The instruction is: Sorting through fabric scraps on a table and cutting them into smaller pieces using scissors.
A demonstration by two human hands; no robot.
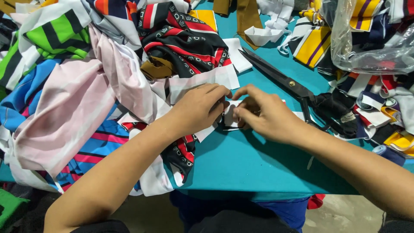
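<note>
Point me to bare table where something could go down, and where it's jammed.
Free: teal table along the near edge, under the right hand and forearm; a smaller strip between the scissors and the white strips. Jammed: fabric pile covering the left half, striped pieces and plastic bag at right.

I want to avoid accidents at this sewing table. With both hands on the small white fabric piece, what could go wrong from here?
1. The large black scissors lie just behind the right hand, blades pointing away; a careless reach might meet the edges.
2. The heap of striped fabric pieces hangs over the teal table edge and could slide off.
3. The small white fabric piece, pinched between the right hand and the left hand, could get lost among similar scraps.
</note>
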